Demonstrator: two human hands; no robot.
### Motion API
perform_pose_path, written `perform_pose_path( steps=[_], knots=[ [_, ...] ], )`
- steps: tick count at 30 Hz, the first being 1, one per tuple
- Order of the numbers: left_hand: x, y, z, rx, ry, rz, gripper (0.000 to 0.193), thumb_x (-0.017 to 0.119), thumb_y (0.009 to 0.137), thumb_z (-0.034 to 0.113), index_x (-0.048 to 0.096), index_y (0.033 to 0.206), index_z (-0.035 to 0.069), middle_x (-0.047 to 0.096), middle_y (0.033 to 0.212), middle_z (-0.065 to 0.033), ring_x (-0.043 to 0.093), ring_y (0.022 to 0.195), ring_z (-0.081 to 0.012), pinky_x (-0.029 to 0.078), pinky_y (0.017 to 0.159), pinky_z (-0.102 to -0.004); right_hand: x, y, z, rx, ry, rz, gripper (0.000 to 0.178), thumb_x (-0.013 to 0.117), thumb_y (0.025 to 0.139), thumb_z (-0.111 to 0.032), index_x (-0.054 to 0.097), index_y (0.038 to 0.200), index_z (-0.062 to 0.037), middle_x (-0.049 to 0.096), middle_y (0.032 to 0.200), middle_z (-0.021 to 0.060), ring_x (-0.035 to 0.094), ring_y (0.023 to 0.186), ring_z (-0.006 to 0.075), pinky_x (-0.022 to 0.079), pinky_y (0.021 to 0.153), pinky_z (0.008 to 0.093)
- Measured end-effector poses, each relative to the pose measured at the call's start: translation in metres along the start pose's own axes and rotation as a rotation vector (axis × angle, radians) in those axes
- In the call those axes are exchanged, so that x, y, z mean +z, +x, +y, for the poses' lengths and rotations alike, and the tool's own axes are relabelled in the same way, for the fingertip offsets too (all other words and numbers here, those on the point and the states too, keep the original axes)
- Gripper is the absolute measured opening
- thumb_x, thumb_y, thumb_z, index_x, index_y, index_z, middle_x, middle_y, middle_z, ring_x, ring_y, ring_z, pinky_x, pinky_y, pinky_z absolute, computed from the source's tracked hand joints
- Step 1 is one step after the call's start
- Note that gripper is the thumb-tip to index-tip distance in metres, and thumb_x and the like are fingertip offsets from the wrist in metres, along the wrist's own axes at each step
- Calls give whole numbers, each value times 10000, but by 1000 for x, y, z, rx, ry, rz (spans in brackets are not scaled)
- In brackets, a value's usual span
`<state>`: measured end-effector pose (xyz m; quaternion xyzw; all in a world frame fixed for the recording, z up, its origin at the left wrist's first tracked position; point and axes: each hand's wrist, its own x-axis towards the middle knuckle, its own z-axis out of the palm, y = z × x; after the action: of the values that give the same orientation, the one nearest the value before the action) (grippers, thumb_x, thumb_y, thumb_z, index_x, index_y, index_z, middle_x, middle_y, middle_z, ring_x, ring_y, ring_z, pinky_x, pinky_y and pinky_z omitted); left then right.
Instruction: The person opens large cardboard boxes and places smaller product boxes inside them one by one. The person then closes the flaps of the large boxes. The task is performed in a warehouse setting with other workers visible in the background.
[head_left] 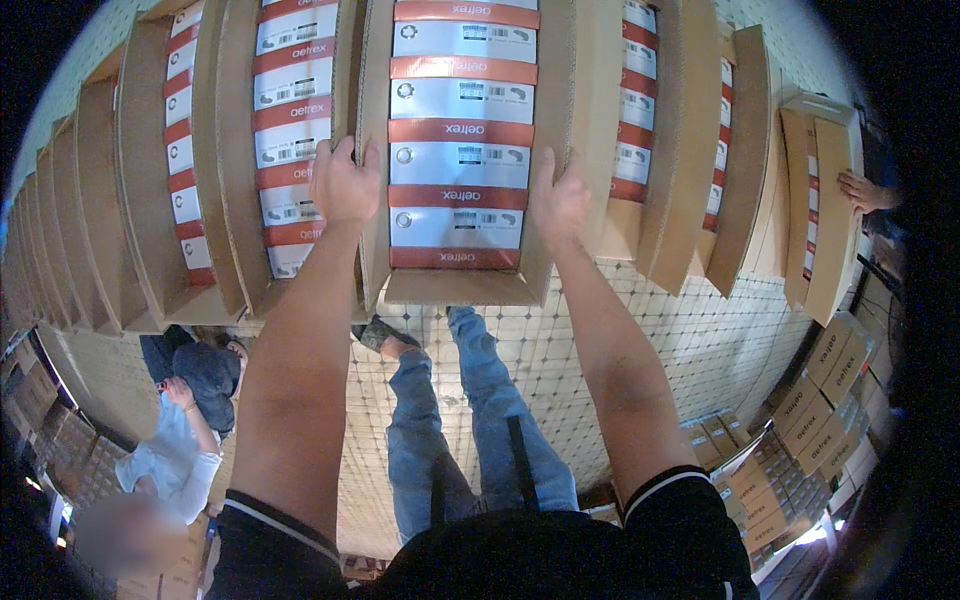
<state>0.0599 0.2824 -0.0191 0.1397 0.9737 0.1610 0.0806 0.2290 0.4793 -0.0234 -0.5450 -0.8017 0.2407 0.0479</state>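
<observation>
A long open cardboard carton lies in front of me, its flaps folded outward. Inside it, several white shoe boxes with orange-red lids form a single column. My left hand is closed over the carton's left wall, thumb toward the boxes and fingers outside. On the opposite side, my right hand grips the right flap, its thumb on the inner side. Both arms reach out straight, and the fingers are partly hidden behind the cardboard.
Similar open cartons stand in a row to both sides. At far right, another person's hand touches a carton. A person in a light shirt is at lower left. Stacked brown cartons stand at lower right on the tiled floor.
</observation>
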Motion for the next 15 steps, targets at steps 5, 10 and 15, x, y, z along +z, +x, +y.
perform_pose_path(
  steps=[5, 10, 15],
  knots=[
    [-1, 0, 8, -37, 24, -22, 400, 613, 867, 414, 691, 1022, 54, 591, 1028, -176, 589, 972, -380, 485, 830, -479, -2, 9, 2, -4, -130, -28, 342, 486, 957, -349, 578, 1125, -66, 675, 852, 262, 661, 787, 455, 513, 742, 541],
    [-3, -3, 16, -58, 19, -44, 393, 606, 869, 397, 684, 1054, 59, 576, 1101, -183, 585, 1012, -377, 478, 868, -471, 1, 3, -3, -10, -153, -46, 317, 493, 963, -313, 537, 1174, -80, 687, 857, 229, 670, 757, 426, 523, 699, 534],
    [-11, 25, 34, -39, 16, -25, 429, 614, 845, 386, 678, 1123, 66, 562, 1181, -200, 583, 1056, -375, 472, 909, -458, 1, 3, -2, -4, -127, -98, 291, 489, 972, -287, 515, 1181, -85, 689, 851, 207, 673, 743, 414, 530, 663, 523]
  ],
)
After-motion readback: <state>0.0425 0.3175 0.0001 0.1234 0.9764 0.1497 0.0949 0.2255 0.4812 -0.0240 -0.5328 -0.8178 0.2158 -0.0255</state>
